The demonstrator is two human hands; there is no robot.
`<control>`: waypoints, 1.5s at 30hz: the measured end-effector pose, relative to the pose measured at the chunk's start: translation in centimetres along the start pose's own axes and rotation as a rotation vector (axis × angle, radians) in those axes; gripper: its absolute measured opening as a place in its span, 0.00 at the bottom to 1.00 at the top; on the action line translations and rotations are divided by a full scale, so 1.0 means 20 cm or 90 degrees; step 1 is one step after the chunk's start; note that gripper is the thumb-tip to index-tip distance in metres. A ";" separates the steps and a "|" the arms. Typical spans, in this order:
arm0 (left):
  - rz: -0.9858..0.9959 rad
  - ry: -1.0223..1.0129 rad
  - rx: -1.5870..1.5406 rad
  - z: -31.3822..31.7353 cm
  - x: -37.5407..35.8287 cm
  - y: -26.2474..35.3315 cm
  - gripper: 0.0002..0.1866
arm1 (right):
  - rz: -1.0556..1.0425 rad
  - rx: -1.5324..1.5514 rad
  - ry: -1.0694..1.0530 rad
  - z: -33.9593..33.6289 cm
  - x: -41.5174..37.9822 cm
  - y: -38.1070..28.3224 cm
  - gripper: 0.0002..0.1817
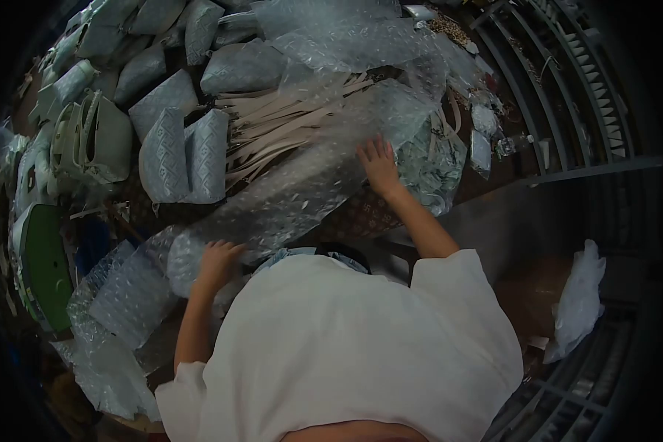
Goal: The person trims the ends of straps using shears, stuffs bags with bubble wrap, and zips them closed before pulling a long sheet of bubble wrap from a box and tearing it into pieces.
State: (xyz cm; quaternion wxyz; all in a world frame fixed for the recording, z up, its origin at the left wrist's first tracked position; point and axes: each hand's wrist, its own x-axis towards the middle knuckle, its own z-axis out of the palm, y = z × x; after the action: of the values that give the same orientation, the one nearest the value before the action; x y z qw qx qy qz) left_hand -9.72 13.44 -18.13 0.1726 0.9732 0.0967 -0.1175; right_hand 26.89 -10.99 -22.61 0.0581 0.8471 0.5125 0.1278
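A long sheet of clear bubble wrap (pixel 291 191) stretches diagonally across the table in front of my body. My left hand (pixel 219 264) is at its near left part, fingers bent onto the plastic. Farther right, my right hand (pixel 379 163) rests on the sheet's right part with its fingers spread. Beige straps (pixel 272 129) lie in a bundle beyond the sheet, partly covered by it. Two patterned silvery pouches (pixel 206 158) stand side by side left of the straps. Crumpled clear plastic bags (pixel 431 166) lie just right of my right hand.
More patterned pouches (pixel 162 96) pile up at the back left, near a pale green handbag (pixel 96 140). A green rounded object (pixel 46 265) stands at the far left. Metal rails (pixel 597 169) run along the right, with a white plastic bag (pixel 578 302) below.
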 end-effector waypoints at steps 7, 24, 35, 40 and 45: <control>-0.354 0.083 -0.153 -0.39 -0.51 -0.35 0.30 | -0.226 0.247 0.031 -0.17 0.06 -0.17 0.19; -0.090 0.100 -0.032 0.23 0.61 0.38 0.51 | -0.375 0.002 0.107 -0.12 0.14 0.03 0.17; -0.016 0.335 -0.320 -0.31 0.45 0.55 0.43 | -0.254 0.522 -0.350 -0.61 0.54 0.01 0.11; -0.122 0.418 -0.302 -0.41 0.47 0.59 0.20 | -0.173 0.682 -0.656 -0.84 0.77 -0.01 0.08; -0.186 0.132 -0.829 -0.61 0.31 0.37 0.06 | -0.352 0.502 -0.748 -0.83 0.86 0.11 0.11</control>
State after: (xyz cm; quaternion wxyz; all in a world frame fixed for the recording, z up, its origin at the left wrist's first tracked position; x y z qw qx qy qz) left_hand 0.21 11.84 -6.31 0.6962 0.6536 0.2946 0.0368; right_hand 31.81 2.71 -3.50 0.0441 0.5745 0.5987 -0.5564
